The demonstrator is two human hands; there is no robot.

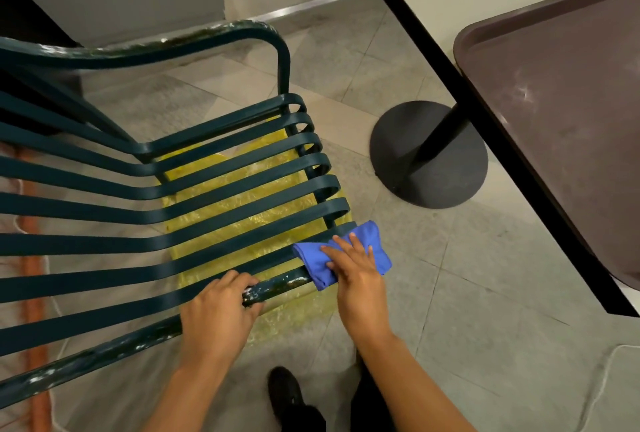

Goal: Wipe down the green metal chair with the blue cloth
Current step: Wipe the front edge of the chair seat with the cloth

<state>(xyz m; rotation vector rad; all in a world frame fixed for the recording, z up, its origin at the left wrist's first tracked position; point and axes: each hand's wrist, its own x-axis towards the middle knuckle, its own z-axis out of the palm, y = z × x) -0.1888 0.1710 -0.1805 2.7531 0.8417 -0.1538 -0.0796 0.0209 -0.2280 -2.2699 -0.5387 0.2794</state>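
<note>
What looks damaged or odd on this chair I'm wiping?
The green chair's near arm rail has chipped, whitish paint between the left hand and the blue cloth; the far rail is similarly worn.

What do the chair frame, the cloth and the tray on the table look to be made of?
Green chair: painted metal by the look, flat bent slats with a soft sheen; white chips and wear along the near rail. Blue cloth: soft matte fabric, folds under the right hand, possibly microfibre. Brown tray: probably plastic, dull with fine scratches.
</note>
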